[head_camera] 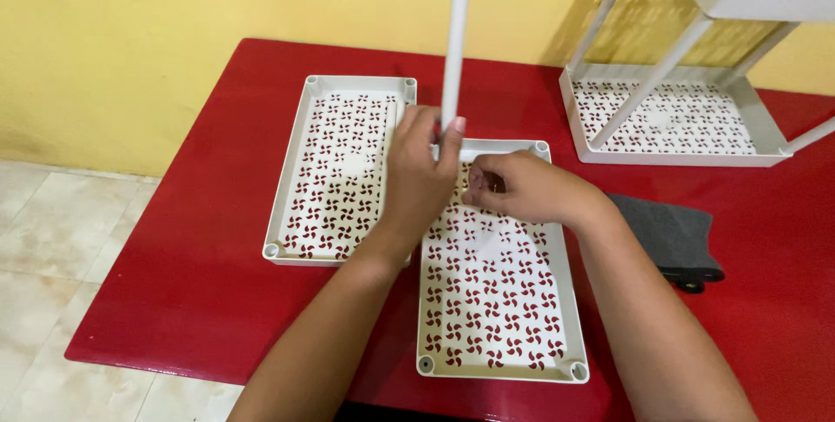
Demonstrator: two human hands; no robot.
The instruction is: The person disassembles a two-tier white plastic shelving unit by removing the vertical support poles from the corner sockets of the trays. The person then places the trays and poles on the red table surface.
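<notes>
Lying nearest the camera, the near tray, white with a pierced pinwheel pattern showing the red beneath, sat flat on the red table, its two near corner sockets empty. Over its far end, the left hand was wrapped closed around the foot of a white pole, holding it upright at the tray's far left corner; whether the pole was already seated in the socket could not be told, since the hand covered the joint. The right hand rested just beside it on the tray's far edge, fingers curled in, and whether it pinched anything small could not be made out. To the left lay a second tray, also flat, with no poles in it. A dark grey cloth lay to the right, near the right forearm. Farthest off, at the table's back right, stood an assembled rack, a base tray with poles rising to an upper shelf. Judging from this, one unit looked built, while the near tray seemed to be at its first pole, with three corners and the spare tray left.
</notes>
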